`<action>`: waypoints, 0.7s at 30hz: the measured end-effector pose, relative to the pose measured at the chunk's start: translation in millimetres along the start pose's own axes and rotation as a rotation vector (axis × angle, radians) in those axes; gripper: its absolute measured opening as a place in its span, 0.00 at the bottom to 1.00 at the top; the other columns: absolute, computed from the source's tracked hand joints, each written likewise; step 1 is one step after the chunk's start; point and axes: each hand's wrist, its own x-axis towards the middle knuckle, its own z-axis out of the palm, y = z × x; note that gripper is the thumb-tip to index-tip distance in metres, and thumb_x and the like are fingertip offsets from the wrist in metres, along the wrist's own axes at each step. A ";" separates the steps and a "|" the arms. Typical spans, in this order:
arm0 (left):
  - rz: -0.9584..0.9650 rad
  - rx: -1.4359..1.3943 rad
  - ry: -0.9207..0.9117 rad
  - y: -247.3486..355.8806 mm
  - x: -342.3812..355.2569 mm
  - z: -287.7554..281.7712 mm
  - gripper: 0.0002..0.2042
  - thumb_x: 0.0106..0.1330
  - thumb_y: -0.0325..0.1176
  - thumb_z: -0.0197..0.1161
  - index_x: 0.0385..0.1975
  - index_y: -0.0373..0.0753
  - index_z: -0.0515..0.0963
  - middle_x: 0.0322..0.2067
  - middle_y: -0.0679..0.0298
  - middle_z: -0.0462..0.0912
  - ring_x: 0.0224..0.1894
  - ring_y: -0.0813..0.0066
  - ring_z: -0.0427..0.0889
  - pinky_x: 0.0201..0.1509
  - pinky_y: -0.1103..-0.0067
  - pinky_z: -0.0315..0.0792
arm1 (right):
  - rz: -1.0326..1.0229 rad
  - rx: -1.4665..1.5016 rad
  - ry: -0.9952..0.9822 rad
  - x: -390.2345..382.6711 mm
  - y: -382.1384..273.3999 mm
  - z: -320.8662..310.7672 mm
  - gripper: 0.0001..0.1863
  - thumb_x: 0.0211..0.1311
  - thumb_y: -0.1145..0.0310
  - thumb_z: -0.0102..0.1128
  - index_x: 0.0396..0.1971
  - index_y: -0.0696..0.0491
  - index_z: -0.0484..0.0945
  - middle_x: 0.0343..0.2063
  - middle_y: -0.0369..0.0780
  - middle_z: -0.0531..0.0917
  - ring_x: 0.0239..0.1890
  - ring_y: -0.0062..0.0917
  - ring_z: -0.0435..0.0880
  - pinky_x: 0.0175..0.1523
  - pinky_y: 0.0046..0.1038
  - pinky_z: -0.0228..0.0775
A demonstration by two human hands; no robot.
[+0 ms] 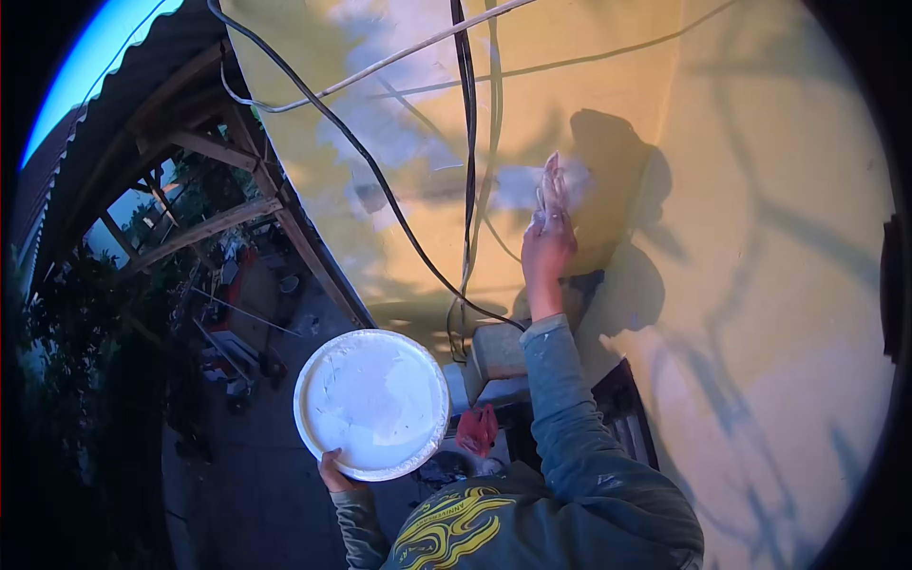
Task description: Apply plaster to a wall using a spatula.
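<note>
My left hand [332,471] grips the lower rim of a round white lid [332,389], its thumb over the edge. White paste lies on the lid, with a thicker smear at its right. My right hand [550,223] is raised against the yellow wall [589,76], fingers stretched upward and coated in white. It is beside a whitish patch [518,188] on the wall. I make out no tool in that hand. My right hand's shadow and my own fall on the wall to its right.
Dark cables [467,142] and a pale cable [399,62] hang across the wall, left of my right hand. Below are a beige block-like ledge [499,350] and a red plastic bag [477,429]. A timber-framed roof [214,147] and a cluttered yard lie far down at left.
</note>
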 end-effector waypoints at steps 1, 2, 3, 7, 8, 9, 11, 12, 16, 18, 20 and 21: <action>-0.004 -0.024 0.015 -0.8 1.9 -0.3 0.29 0.45 0.35 0.56 0.52 0.32 0.67 0.46 0.55 0.73 0.50 0.57 0.72 0.56 0.65 0.67 | -0.001 0.004 -0.003 2.6 -9.1 -1.5 0.28 0.50 0.79 0.56 0.55 0.46 0.73 0.53 0.40 0.76 0.53 0.29 0.76 0.57 0.33 0.67; -0.007 -0.049 0.029 -0.8 2.9 -1.7 0.27 0.45 0.35 0.56 0.50 0.32 0.69 0.43 0.55 0.73 0.49 0.57 0.73 0.55 0.66 0.68 | -0.039 -0.074 -0.090 -12.9 -29.8 -3.9 0.28 0.48 0.80 0.56 0.53 0.48 0.74 0.51 0.40 0.77 0.53 0.31 0.76 0.56 0.34 0.68; -0.028 -0.046 0.062 -2.5 -23.3 -14.1 0.27 0.45 0.35 0.56 0.50 0.32 0.69 0.43 0.55 0.73 0.49 0.57 0.73 0.55 0.66 0.68 | -0.036 -0.080 -0.128 -42.3 -30.9 -26.0 0.28 0.48 0.80 0.56 0.53 0.48 0.74 0.51 0.40 0.77 0.53 0.31 0.76 0.56 0.34 0.68; 0.018 -0.085 0.034 1.9 -6.0 -3.6 0.26 0.45 0.34 0.56 0.48 0.32 0.70 0.42 0.55 0.74 0.46 0.57 0.74 0.51 0.66 0.70 | -0.177 0.012 -0.292 -55.0 -0.1 -35.9 0.27 0.48 0.80 0.56 0.52 0.48 0.74 0.51 0.40 0.78 0.53 0.33 0.76 0.56 0.35 0.67; 0.013 -0.087 0.039 3.8 -7.9 -4.0 0.26 0.45 0.34 0.56 0.48 0.32 0.70 0.42 0.54 0.74 0.45 0.57 0.75 0.51 0.66 0.70 | -0.149 0.041 -0.238 -51.5 5.5 -43.9 0.27 0.48 0.80 0.56 0.52 0.48 0.75 0.51 0.39 0.78 0.53 0.33 0.76 0.57 0.36 0.66; 0.015 -0.088 0.051 3.6 -8.3 -6.4 0.26 0.45 0.34 0.56 0.48 0.32 0.70 0.42 0.54 0.74 0.45 0.57 0.75 0.51 0.66 0.70 | -0.168 0.024 -0.148 -35.8 5.8 -50.8 0.27 0.48 0.81 0.55 0.52 0.47 0.75 0.51 0.39 0.78 0.53 0.34 0.76 0.57 0.36 0.66; 0.014 -0.086 0.037 2.4 -6.3 -8.8 0.26 0.45 0.34 0.56 0.48 0.32 0.70 0.42 0.54 0.74 0.45 0.57 0.75 0.51 0.66 0.71 | -0.183 -0.012 -0.058 -0.3 5.2 -50.4 0.26 0.49 0.81 0.55 0.51 0.47 0.75 0.50 0.39 0.78 0.53 0.35 0.76 0.57 0.36 0.66; 0.005 -0.084 0.033 2.4 -6.4 -7.3 0.26 0.45 0.34 0.56 0.48 0.32 0.70 0.42 0.54 0.74 0.45 0.57 0.75 0.51 0.66 0.71 | -0.243 -0.088 0.005 14.6 7.0 -44.6 0.26 0.49 0.81 0.54 0.51 0.47 0.76 0.50 0.39 0.78 0.53 0.36 0.75 0.58 0.36 0.65; -0.022 -0.061 0.014 -0.9 -4.7 -4.1 0.28 0.45 0.36 0.55 0.51 0.32 0.68 0.45 0.53 0.73 0.49 0.55 0.73 0.53 0.65 0.69 | -0.405 -0.223 -0.085 3.9 14.0 -19.9 0.25 0.50 0.81 0.53 0.50 0.46 0.76 0.51 0.38 0.78 0.54 0.35 0.75 0.61 0.36 0.63; -0.005 -0.030 -0.014 -3.4 1.4 -9.1 0.30 0.46 0.38 0.54 0.53 0.33 0.66 0.49 0.53 0.71 0.51 0.53 0.71 0.56 0.63 0.68 | -0.401 -0.201 -0.172 -37.6 33.5 -16.6 0.25 0.49 0.81 0.53 0.50 0.46 0.76 0.51 0.37 0.78 0.55 0.34 0.74 0.61 0.35 0.63; 0.020 -0.034 -0.007 -4.9 3.2 -19.6 0.30 0.46 0.38 0.54 0.52 0.33 0.67 0.48 0.53 0.72 0.51 0.54 0.71 0.56 0.63 0.68 | -0.396 -0.165 -0.271 -69.0 39.7 -32.8 0.25 0.49 0.81 0.53 0.50 0.46 0.76 0.51 0.37 0.78 0.55 0.33 0.74 0.62 0.35 0.62; 0.028 -0.040 0.001 -1.9 1.6 -16.8 0.30 0.46 0.38 0.54 0.52 0.33 0.67 0.48 0.53 0.72 0.51 0.54 0.71 0.56 0.63 0.68 | -0.353 -0.108 -0.333 -72.9 39.2 -43.8 0.25 0.49 0.81 0.53 0.50 0.48 0.76 0.51 0.38 0.78 0.55 0.34 0.74 0.62 0.36 0.62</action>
